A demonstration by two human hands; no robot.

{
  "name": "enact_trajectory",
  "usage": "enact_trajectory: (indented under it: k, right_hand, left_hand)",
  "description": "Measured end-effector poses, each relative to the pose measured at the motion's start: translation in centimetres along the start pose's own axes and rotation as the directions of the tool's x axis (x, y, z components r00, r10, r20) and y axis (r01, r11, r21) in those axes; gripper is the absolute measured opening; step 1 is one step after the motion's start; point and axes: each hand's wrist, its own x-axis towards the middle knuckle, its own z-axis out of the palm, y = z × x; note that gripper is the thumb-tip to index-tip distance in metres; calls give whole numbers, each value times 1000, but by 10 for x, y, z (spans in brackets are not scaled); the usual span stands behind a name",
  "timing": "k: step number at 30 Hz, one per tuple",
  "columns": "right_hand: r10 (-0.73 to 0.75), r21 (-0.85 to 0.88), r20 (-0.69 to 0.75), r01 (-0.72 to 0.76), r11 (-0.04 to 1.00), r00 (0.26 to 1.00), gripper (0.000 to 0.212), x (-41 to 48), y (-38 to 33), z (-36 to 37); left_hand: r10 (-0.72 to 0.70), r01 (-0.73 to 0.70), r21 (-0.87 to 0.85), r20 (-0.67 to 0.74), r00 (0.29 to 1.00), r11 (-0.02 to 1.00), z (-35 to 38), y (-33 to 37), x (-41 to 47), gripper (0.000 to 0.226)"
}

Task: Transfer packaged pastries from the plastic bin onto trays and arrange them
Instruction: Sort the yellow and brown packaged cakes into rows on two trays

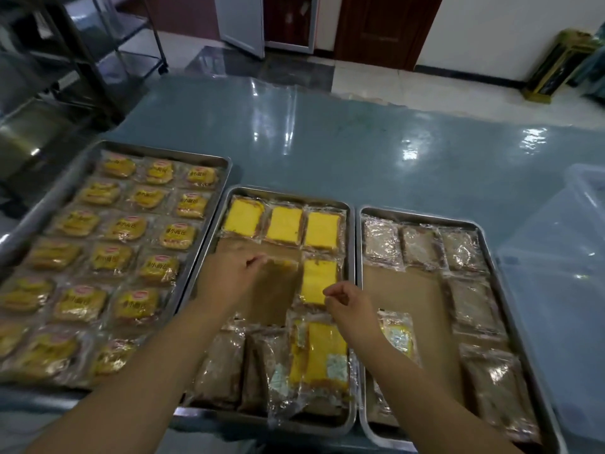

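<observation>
Three trays sit side by side on the table point(360, 142): left tray point(196, 160) packed full, middle tray point(352, 290) and right tray point(491, 257) part-filled, bin point(563, 257) far right.

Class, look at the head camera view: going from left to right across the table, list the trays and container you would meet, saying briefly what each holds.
Left tray filled with labelled yellow pastries → middle tray with plain yellow cake packs → right tray with brownish wrapped packs → clear plastic bin at the right edge.
</observation>
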Motion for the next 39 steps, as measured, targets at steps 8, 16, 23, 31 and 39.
enact_trajectory:
  k: [8,16,23,31,39]
  right_hand:
    - [-136,-366,-67,102,925,988,22,7,11,31]
    - [-157,-735,102,181,653,982,38,7,19,44]
    - [-201,-740,107,213,638,974,37,5,26,43]
    - [-94,-474,43,104,874,995,32,11,19,14]
    - [-210,-691,94,216,690,973,13,-1,29,-14]
  left_hand:
    - [88,-81,-40,221,971,996,26,-59,-27,30]
    - [23,-136,182,519,854,974,42,-68,-28,38]
    - [166,-293,280,402,901,914,52,-50,-12,41]
    - [190,-351,219,532,825,910,71,-49,0,56]
    - [258,-359,160,443,859,920,71,-48,-4,48]
